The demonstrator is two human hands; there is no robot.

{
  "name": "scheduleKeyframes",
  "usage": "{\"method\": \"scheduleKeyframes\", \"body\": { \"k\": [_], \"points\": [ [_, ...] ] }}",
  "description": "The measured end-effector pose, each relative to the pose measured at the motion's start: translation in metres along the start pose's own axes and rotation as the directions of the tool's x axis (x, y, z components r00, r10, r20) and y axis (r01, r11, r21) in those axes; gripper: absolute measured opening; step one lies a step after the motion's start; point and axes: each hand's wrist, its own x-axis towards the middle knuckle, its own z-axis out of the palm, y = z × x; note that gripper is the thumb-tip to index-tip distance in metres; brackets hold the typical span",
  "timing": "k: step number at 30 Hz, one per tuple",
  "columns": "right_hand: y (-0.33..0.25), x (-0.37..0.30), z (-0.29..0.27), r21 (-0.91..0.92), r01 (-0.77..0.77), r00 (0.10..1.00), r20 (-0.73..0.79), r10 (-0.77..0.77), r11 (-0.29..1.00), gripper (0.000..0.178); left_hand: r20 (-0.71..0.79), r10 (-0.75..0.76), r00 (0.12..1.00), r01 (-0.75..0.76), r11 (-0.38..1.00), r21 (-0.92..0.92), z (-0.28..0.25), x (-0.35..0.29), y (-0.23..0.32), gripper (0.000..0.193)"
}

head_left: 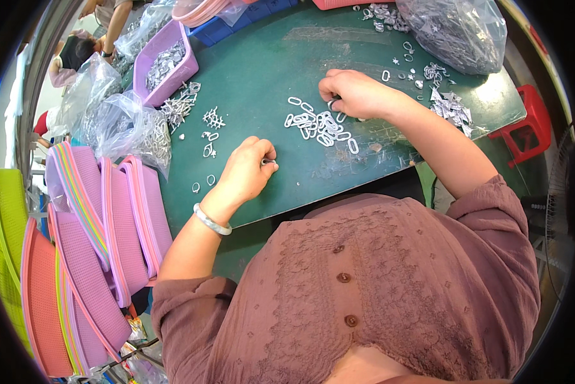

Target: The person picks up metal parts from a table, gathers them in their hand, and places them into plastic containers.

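My left hand [246,168] is closed in a pinch above the near part of the green table [249,96]. A bit of something small and greyish shows at its fingertips, too covered to name. My right hand [358,95] reaches in from the right, its fingers curled at the far right edge of a loose pile of silver oval links [326,125]. Something dark and ring-like is at its fingers, and what they pinch is hidden. A few links lie apart around the pile, and a small cluster of star-like metal pieces [214,118] lies left of it.
A purple basket [172,54] of metal pieces stands at the far left, beside clear bags [127,128] of parts. A large bag [454,32] and triangular pieces [451,109] lie at right. Coloured baskets [89,269] are stacked left; a red stool [531,125] stands right. Another person [76,54] bends far left.
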Motion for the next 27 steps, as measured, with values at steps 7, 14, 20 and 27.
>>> {"method": "scheduleKeyframes", "body": {
  "k": [7, 14, 20, 27],
  "points": [
    [0.001, -0.006, -0.002, 0.233, 0.111, 0.99, -0.107, -0.088, 0.966, 0.023, -0.044, -0.026, 0.999, 0.018, 0.985, -0.171, 0.002, -0.003, -0.003, 0.015],
    [0.01, -0.009, -0.009, 0.172, 0.118, 0.987, -0.13, -0.097, 0.978, 0.017, -0.105, 0.006, 0.994, -0.026, 0.982, -0.186, 0.004, 0.002, 0.002, 0.014],
    [0.055, -0.019, -0.048, 0.084, -0.121, 0.963, -0.232, 0.138, 0.989, 0.016, -0.14, -0.034, 0.99, -0.011, 0.951, -0.308, 0.005, 0.003, 0.002, 0.011],
    [0.136, -0.024, -0.097, -0.161, -0.466, 0.842, -0.382, 0.381, 0.87, 0.022, 0.082, -0.2, 0.976, 0.19, 0.616, -0.764, 0.001, 0.01, -0.004, 0.008]
  ]
}}
